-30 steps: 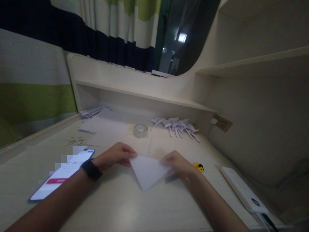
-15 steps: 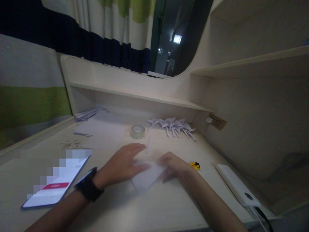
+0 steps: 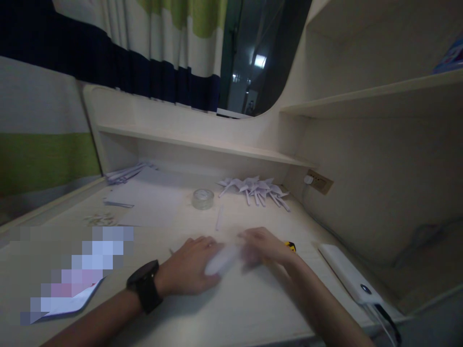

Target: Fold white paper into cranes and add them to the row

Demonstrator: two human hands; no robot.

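My left hand [image 3: 191, 265], with a black watch on its wrist, grips a piece of white paper [image 3: 221, 260] low over the desk. The paper looks folded and narrow, and motion blurs it. At its right end is my right hand [image 3: 263, 246], its fingers smeared by motion, so its grip cannot be made out. Behind the hands lies a thin white paper stick [image 3: 219, 218]. A yellow and black tool [image 3: 291, 246], probably a cutter, shows partly behind my right wrist.
Paper pinwheels [image 3: 256, 187] with stick handles lie at the back, right of a clear tape roll [image 3: 203, 199]. White sheets [image 3: 155, 195] and rolled paper strips [image 3: 126, 173] are back left, near small pale bits [image 3: 101, 219]. A blurred-out screen [image 3: 77, 294] lies left, a white power strip [image 3: 343, 270] right.
The paper has gone from a broad, flat shape to a narrow one between my hands. My left hand has come slightly nearer and closed on it. The view has shifted a little.
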